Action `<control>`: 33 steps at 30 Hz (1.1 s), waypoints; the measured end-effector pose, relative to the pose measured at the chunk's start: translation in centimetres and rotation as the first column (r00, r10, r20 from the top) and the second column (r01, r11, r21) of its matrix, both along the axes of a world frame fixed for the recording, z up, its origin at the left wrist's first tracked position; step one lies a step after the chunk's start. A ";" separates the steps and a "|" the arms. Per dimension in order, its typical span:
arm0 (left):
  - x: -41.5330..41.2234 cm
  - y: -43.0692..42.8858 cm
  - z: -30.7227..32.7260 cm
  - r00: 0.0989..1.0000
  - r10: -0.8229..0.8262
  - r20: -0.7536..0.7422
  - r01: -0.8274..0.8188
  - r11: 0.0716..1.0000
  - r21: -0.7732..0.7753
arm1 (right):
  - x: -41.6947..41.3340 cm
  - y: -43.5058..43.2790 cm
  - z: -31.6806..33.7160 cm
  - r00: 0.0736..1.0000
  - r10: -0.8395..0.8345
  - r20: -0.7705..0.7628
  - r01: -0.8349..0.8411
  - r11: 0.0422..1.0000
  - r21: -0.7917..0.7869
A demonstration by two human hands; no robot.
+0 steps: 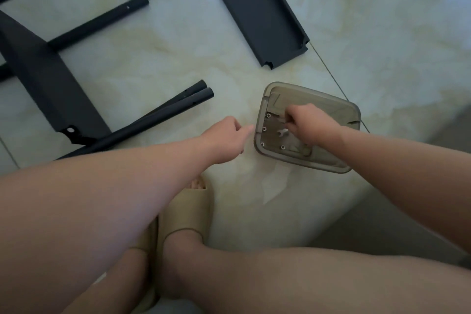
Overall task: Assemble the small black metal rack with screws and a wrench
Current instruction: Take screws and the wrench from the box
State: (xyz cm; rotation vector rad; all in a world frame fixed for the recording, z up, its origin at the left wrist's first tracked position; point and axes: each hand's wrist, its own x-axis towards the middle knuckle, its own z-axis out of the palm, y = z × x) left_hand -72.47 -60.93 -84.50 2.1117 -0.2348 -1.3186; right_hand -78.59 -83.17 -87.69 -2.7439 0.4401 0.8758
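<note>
A translucent grey-brown plastic tray [328, 99] lies on the tiled floor, with several loose screws [268, 115] and a small silver wrench [282, 132] in it. My right hand [309, 122] reaches into the tray with its fingers curled down, pinching a small silvery piece that looks like a screw. My left hand [226, 136] is just left of the tray, its index finger stretched out to the tray's left rim and holding nothing. A black metal shelf panel [262, 15] lies beyond the tray. Two black tubes [178, 107] lie side by side to the left.
A larger black panel [43, 76] with a bracket hole lies at the far left, crossed by another black tube [102, 20]. More black bars run along the top left. My bare legs and beige slippers [186, 214] fill the lower frame.
</note>
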 end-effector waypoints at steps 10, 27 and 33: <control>4.6 12.5 8.6 0.959 -0.053 0.277 0.016 0.991 0.135 | 3.5 8.8 11.6 0.991 -0.094 0.093 0.074 0.978 0.192; 9.0 29.8 4.9 0.914 0.159 0.372 -0.265 0.931 0.252 | 12.2 31.2 11.2 0.991 0.062 0.120 -0.122 0.793 0.597; 7.9 30.6 0.0 0.944 0.104 0.313 -0.181 0.957 0.227 | 11.1 32.8 6.7 0.989 -0.118 0.093 0.010 0.668 0.744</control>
